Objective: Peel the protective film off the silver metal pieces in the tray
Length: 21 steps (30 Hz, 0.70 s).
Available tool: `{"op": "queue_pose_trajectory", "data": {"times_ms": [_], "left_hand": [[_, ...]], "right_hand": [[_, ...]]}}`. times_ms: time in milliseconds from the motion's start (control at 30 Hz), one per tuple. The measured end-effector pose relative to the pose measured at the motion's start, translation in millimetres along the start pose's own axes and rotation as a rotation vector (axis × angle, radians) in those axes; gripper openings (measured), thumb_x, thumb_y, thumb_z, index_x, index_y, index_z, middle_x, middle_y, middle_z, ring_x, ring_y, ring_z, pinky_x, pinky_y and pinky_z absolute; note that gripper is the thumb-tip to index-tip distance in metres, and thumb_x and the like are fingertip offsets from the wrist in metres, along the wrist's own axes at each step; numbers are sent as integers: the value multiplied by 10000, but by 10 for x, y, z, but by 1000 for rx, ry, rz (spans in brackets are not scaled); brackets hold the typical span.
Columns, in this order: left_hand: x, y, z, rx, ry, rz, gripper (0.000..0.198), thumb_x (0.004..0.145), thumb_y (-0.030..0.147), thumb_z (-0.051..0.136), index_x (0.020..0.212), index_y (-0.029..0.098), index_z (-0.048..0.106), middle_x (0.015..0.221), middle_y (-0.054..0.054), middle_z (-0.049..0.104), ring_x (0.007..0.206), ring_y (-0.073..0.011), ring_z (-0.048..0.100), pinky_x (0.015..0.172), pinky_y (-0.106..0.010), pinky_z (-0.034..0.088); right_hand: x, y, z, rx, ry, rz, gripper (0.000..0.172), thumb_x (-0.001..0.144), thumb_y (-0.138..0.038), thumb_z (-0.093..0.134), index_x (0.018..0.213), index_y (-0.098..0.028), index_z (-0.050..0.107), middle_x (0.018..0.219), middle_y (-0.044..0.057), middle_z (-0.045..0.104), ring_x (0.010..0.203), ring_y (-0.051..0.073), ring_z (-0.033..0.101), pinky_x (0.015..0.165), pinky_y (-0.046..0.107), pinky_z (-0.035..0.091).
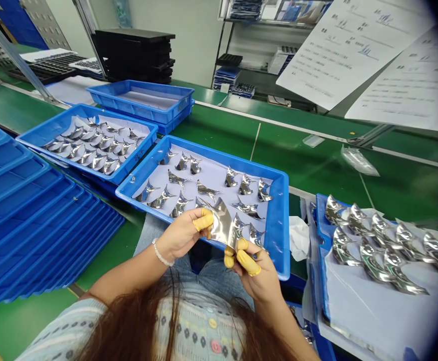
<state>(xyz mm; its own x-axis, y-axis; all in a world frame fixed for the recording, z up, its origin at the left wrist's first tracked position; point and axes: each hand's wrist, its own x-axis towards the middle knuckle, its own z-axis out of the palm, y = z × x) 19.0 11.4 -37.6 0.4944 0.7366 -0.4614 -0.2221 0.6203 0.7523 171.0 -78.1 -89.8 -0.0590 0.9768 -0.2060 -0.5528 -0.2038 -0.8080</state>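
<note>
- Our left hand and right hand, with yellow finger cots, are clamped together on a thin silvery metal foil piece.
- It sits just above the blue plastic tray; pinching too hard could crease it.
- A slip could snag its points on the foil pieces lying below.
- The printed sheets ahead carry writing too small for us to read.

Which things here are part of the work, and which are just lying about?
In use: left hand; right hand; yellow-capped fingers; curved metal piece; blue tray of metal pieces.
Lying about: stacked blue trays; black trays; printed sheets; white tissue.
</note>
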Motion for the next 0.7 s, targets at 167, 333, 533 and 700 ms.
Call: {"op": "queue_pose_trajectory", "data": {"times_ms": [167,333,533,700], "left_hand": [[-36,73,49,28,-5,47,431,576,452,835,672,120,577,609,23,521,569,-70,426,564,-215,329],[-31,66,42,85,-2,60,391,600,413,815,662,125,559,620,28,508,570,-68,421,565,-214,330],[303,261,-109,398,40,209,218,738,318,648,685,139,534,637,35,486,580,-68,406,575,-197,339],[1178,536,-274,1320,127,211,149,822,235,523,857,138,630,866,-32,648,802,-140,577,728,-237,439]], "right_hand": [[33,59,22,61,57,42,342,712,-499,757,720,-176,645,556,-17,522,400,54,313,417,207,242],[44,88,2,49,54,64,327,728,-484,745,747,-177,635,578,-15,530,408,57,312,418,211,223],[205,156,-208,64,174,0,279,773,-393,715,963,-199,652,682,6,608,385,41,335,398,191,215],[319,227,-423,190,272,55,279,719,-398,740,876,-180,665,628,-1,597,360,39,313,340,161,186]]}}
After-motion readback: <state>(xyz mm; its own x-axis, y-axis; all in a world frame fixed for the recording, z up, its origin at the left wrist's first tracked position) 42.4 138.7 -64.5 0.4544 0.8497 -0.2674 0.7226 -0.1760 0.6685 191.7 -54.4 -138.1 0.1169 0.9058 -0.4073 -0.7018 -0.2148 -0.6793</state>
